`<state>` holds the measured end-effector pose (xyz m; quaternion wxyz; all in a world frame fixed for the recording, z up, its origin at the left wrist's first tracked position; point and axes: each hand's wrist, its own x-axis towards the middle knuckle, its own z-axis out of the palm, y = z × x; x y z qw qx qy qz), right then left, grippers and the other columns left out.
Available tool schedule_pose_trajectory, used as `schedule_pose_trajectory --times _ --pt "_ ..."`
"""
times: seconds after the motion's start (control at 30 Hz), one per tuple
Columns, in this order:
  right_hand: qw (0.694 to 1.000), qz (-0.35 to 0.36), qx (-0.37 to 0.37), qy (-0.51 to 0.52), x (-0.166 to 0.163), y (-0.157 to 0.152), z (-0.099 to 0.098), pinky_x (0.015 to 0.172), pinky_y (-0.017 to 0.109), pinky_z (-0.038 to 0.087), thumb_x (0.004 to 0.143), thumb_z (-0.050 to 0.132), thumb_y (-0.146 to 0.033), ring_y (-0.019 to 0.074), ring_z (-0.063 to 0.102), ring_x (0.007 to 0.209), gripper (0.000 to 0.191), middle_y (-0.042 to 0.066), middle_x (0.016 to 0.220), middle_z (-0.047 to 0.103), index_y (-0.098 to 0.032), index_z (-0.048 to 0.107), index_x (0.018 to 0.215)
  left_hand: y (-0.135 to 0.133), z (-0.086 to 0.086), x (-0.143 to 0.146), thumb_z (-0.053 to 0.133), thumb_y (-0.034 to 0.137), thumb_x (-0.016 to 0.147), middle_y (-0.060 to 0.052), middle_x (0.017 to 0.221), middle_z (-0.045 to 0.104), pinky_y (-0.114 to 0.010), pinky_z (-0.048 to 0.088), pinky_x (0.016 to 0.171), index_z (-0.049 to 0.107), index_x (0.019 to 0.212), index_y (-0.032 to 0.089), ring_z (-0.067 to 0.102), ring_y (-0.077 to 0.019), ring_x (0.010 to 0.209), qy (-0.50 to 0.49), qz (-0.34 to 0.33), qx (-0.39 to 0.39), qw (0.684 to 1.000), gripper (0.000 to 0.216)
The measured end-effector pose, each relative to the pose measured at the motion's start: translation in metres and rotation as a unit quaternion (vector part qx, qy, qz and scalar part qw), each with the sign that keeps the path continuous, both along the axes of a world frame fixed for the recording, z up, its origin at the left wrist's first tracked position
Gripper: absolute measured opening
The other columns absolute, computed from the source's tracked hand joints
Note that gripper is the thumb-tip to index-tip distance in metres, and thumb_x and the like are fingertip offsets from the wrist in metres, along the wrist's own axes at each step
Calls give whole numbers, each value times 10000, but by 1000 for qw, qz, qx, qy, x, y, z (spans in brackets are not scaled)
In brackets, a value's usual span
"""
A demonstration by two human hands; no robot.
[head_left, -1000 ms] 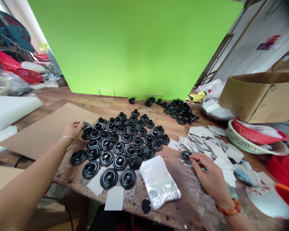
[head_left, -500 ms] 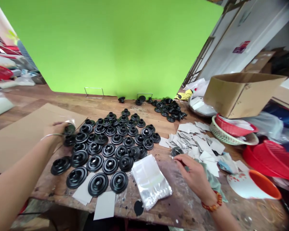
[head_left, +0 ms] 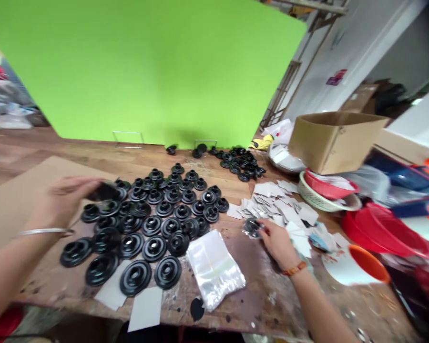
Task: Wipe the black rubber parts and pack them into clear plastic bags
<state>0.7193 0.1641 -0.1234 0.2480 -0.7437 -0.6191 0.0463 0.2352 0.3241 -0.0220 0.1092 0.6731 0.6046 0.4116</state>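
Several black round discs (head_left: 153,214) lie in rows on the wooden table (head_left: 257,286). My left hand (head_left: 62,197), with a bangle on the wrist, is lifted over the left end of the rows and its fingers are closed on one black disc (head_left: 102,191); the hand is blurred. My right hand (head_left: 277,240) rests on the table by the pile of white paper squares (head_left: 282,202), fingers closed on a bagged black disc (head_left: 252,226). A stack of clear plastic bags (head_left: 214,267) lies between the hands.
A second heap of black discs (head_left: 241,164) lies by the green backdrop (head_left: 146,71). A cardboard box (head_left: 334,140) sits over stacked baskets (head_left: 325,193) at the right, with red tubs (head_left: 382,233) and an orange-lined bowl (head_left: 359,264). A cardboard sheet (head_left: 17,190) lies at the left.
My left hand has lifted a black disc off the far-left end of the rows and drawn it nearer. My right hand slid left to the bagged disc. The view has swung right.
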Motion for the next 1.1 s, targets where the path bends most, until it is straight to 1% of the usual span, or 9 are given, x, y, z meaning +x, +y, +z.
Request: schedule_pose_trajectory --times 0.07,0.17,0.27,0.33,0.5,0.67,0.87,0.97,1.1 --pt "998 22 54 0 -15 3 7 769 373 476 835 452 -187 235 617 776 205 99 803 648 -138 650 855 -28 7 32 603 403 792 -32 930 673 -331 485 838 722 899 206 615 -212 895 -5 -99 -10 995 254" --pt "982 102 155 18 -54 3 35 793 348 462 897 430 -214 218 598 831 189 88 866 632 -168 614 893 -71 11 83 600 321 823 -25 864 670 -275 484 769 734 894 231 612 -168 806 7 -235 -22 972 176" --pt "962 207 164 65 -106 4 66 764 307 460 929 425 -199 193 584 837 175 68 885 616 -196 600 937 -104 3 123 625 219 801 12 782 656 -248 478 713 534 1294 274 589 -144 704 4 -326 -104 940 505" --pt "951 262 146 75 -137 9 76 750 298 465 937 405 -173 186 579 832 200 68 897 606 -199 602 963 -114 -8 139 621 163 782 17 795 659 -257 466 724 373 1413 272 592 -152 714 8 -365 -143 920 687" --pt "947 289 118 81 -156 25 70 745 298 482 911 424 -126 184 584 826 237 65 894 605 -196 633 996 -110 -28 140 620 213 767 -12 786 682 -272 456 691 635 1175 233 607 -185 710 5 -334 -214 918 408" --pt "970 120 167 127 -94 15 63 768 326 477 932 402 -187 192 569 823 308 72 916 583 -179 584 1180 -100 -19 107 636 368 773 -23 926 722 -276 469 745 745 929 267 643 -216 822 -74 -300 -297 903 215" --pt "991 61 105 -50 -22 -3 27 807 430 455 884 405 -164 255 546 852 268 106 838 564 -130 666 934 -94 -3 92 637 453 763 -20 788 687 -278 441 742 712 716 240 591 -218 792 -141 -268 -276 912 230" --pt "988 66 106 -94 -34 -9 14 853 489 431 864 481 -191 293 527 946 201 138 947 584 -143 670 912 -93 1 99 639 441 769 -23 825 649 -271 442 733 667 734 233 561 -208 799 -192 -277 -245 909 213" --pt "981 149 124 -6 -92 -10 12 889 444 432 885 547 -229 260 518 1000 205 117 1046 585 -178 624 1069 -95 3 119 590 377 809 -24 900 644 -254 447 637 586 765 226 528 -175 733 -327 -250 -276 869 157"
